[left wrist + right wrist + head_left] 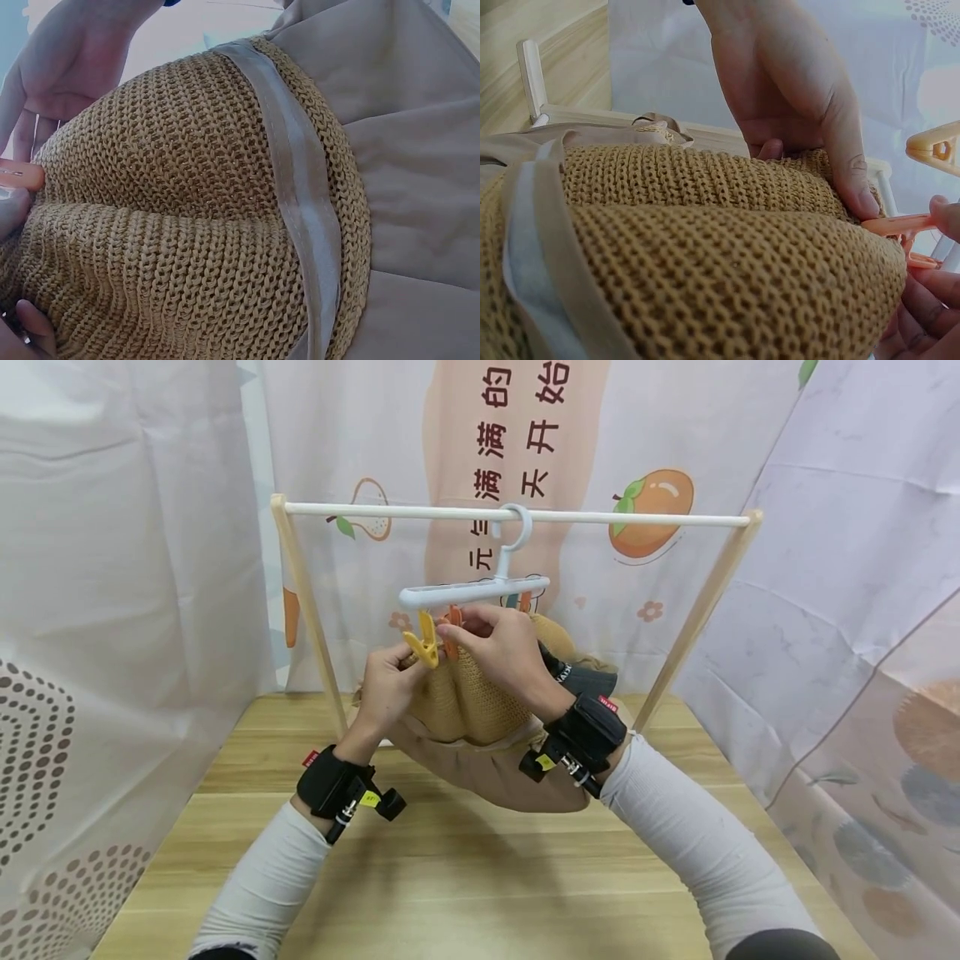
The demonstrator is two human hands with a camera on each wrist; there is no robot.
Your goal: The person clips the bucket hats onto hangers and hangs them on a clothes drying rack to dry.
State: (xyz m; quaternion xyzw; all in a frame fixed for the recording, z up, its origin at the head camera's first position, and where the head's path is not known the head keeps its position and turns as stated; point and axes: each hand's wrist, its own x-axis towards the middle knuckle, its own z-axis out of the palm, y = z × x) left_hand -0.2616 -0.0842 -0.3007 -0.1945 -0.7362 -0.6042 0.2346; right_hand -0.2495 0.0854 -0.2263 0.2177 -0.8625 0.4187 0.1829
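A tan knitted sun hat [487, 702] with a wide beige fabric brim [420, 187] is held bunched under a pale blue clip hanger [480, 591]. My right hand [510, 656] pinches an orange clip [900, 224] between thumb and fingers, at the hat's crown. On the crown's left side, my left hand [386, 689] grips the knit, its thumb close to the orange clip in the right wrist view. Just above the left hand dangles a yellow clip [424, 647] from the hanger. Whether the orange clip's tips bite the knit is hard to see.
The hanger hooks over the white rod [637, 517] of a wooden stand [697, 618]. Behind the right hand are a dark cap brim [596, 681] with white letters and another orange clip [526, 602]. Below lies the wooden tabletop [480, 893]; printed curtains [360, 435] surround it.
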